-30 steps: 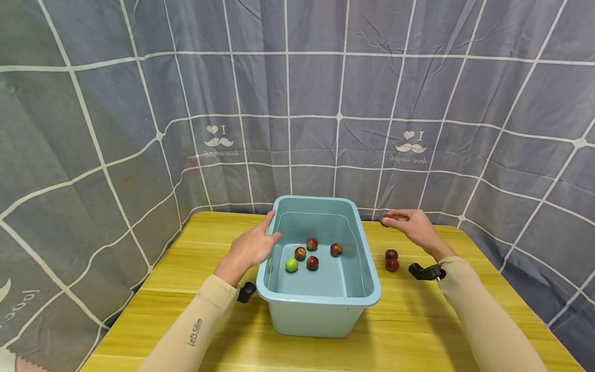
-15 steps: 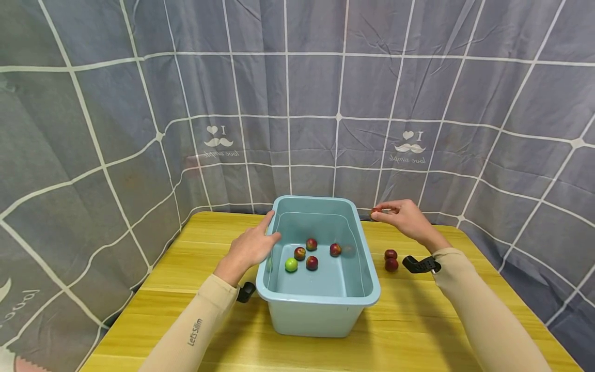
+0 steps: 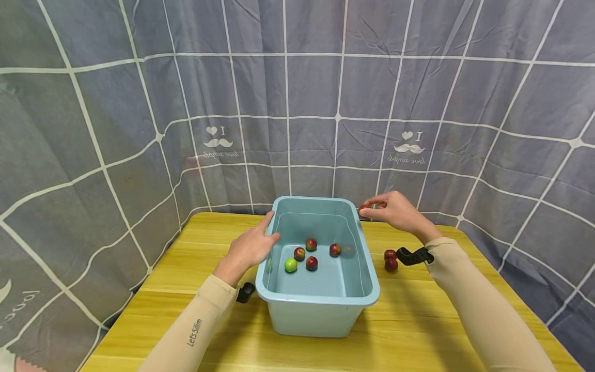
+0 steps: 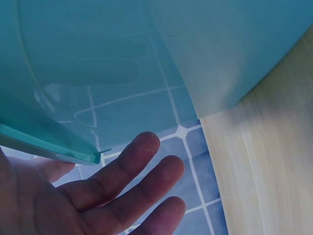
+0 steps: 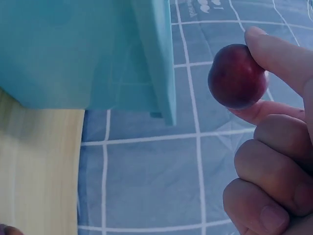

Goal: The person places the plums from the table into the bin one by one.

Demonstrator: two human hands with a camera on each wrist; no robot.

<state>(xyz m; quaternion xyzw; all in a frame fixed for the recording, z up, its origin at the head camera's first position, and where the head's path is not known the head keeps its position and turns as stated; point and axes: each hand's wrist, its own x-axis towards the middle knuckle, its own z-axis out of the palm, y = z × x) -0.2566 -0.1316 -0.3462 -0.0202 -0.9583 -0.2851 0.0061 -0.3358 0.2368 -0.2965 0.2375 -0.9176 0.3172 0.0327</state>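
Observation:
My right hand (image 3: 395, 209) pinches a dark red plum (image 5: 238, 76) between thumb and index finger, its other fingers curled into the palm in the right wrist view. It holds the plum just outside the far right rim of a light blue plastic bin (image 3: 318, 299). My left hand (image 3: 253, 245) rests on the bin's left rim, thumb over the inner side. In the left wrist view several fingers (image 4: 146, 196) extend loosely outside the wall. On the bin's floor lie several red plums (image 3: 312, 263) and one green fruit (image 3: 291, 265).
Two dark red plums (image 3: 391, 265) lie close together on the wooden table (image 3: 214, 232), right of the bin. Grey curtains (image 3: 311, 139) with white grid lines hang behind the table and along both sides.
My right hand has moved left and slightly up with the plum, from over the table's far right to beside the bin's rim. The left hand and bin have stayed put.

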